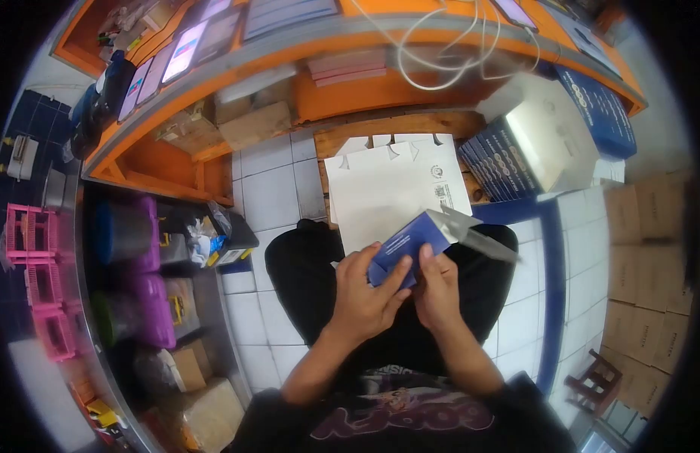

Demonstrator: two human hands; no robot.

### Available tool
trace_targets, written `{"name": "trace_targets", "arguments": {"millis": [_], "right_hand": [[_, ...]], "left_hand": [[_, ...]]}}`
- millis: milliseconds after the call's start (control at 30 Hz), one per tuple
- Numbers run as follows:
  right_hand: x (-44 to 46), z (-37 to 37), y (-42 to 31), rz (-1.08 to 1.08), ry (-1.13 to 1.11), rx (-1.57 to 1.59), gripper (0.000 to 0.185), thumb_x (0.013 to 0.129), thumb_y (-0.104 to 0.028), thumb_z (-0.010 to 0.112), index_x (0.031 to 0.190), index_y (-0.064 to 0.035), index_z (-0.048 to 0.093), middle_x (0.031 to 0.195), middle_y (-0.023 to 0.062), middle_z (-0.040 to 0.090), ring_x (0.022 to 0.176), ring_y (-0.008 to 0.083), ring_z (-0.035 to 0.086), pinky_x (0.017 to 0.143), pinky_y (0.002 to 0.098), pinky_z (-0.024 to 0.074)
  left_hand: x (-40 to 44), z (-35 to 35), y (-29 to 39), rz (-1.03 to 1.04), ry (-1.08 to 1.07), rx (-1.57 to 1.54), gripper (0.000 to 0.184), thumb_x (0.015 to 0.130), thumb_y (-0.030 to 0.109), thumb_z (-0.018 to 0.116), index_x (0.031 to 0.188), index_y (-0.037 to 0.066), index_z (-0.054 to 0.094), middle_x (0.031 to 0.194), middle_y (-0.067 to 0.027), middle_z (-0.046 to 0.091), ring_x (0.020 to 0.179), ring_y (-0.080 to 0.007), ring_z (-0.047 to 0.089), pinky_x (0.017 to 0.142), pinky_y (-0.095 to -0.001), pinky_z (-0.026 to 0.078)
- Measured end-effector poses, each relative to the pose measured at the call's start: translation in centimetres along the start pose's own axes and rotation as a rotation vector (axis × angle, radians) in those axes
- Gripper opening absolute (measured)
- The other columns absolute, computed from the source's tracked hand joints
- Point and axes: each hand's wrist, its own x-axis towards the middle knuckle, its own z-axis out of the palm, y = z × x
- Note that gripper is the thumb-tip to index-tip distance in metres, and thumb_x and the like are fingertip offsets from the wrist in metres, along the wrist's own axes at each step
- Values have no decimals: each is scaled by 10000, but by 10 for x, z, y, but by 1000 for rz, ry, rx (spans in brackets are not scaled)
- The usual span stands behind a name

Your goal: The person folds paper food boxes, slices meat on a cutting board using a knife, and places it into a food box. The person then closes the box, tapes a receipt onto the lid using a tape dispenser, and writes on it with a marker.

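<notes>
Holds a small blue cardboard box with pale printing (414,240) between both hands, tilted, above the lap. Has the left hand (365,293) partly closed, with bent fingers set slightly apart against the near left part of the box. Has the right hand (438,293) partly closed on the opposite side, with the thumb pressed to the box; cannot tell the pose of the hidden fingers. Shows loose grey-white card flaps (470,232), blurred, at the box end beyond the right hand. Has, just beyond the hands, a stack of flat white card sheets with dark printing (387,181) on a slatted brown wooden surface (433,122); farther off to the right of them, a row of blue printed cardboard boxes (501,162).
</notes>
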Motion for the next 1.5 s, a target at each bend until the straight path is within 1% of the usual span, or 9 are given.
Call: {"name": "trace_targets", "arguments": {"millis": [167,367,500,600,1033,1233,1333,1433,1500], "right_hand": [[-9,1,-11,167,-77,-13,302,1065,-303,568,1060,-35,707,926,59,723,838,131,688,773,298,573],[-11,0,-2,-110,-86,-181,255,1033,-291,625,1016,-45,694,769,6,654,682,67,606,571,239,452],[-14,-4,-3,-188,-108,-312,239,1014,-278,643,1043,-45,689,798,14,660,706,82,613,596,247,463],[-21,-7,-8,-274,-141,-458,234,1000,-269,657,1064,-45,686,819,20,664,724,93,619,616,254,471],[-21,-6,-10,-795,-201,-1157,283,940,-227,718,1152,-45,673,913,47,683,801,140,643,700,282,506],[-30,-3,-21,-931,-237,-1226,334,913,-208,747,1193,-45,666,956,59,691,837,161,654,738,295,522],[-39,-9,-50,-1017,-277,-1176,272,837,-230,803,1015,-73,670,868,55,666,788,257,616,796,378,507],[-62,-81,-72,-1237,262,-1332,474,808,-341,822,1122,-51,616,935,98,617,894,316,593,886,431,451],[-59,-94,-81,-826,500,-729,813,872,-575,729,1388,-22,433,1264,162,522,1155,273,544,1049,443,399]], "left_hand": [[3,3,-9,26,10,29,498,832,184,751,1316,88,677,1356,-297,470,1227,-439,471,1021,-506,390],[5,-8,-14,-22,-113,-66,606,872,312,710,1388,16,595,1431,-330,398,1264,-458,440,1034,-513,392],[14,-17,6,62,380,-66,603,930,398,684,1401,37,579,1430,-251,447,1236,-410,467,1024,-530,392],[22,-32,24,241,308,250,362,788,266,842,1121,151,763,1165,-29,624,1131,-267,514,981,-469,424],[27,-13,23,167,277,-54,301,699,21,813,996,11,764,981,-109,751,795,-270,678,734,-360,548],[16,8,-11,-481,209,-886,542,730,84,895,1115,32,516,1339,-200,589,1190,-270,580,981,-370,483],[17,18,-38,-745,239,-1022,278,1000,157,575,1227,2,536,1263,-138,617,1141,-201,616,982,-350,502],[43,35,-40,-938,283,-1271,443,1088,306,409,1366,-22,514,1255,-131,631,1133,-222,642,982,-362,526],[73,46,-17,-895,129,-1455,435,1085,306,427,1370,-10,516,1266,-130,630,1144,-220,638,995,-347,515]]}}
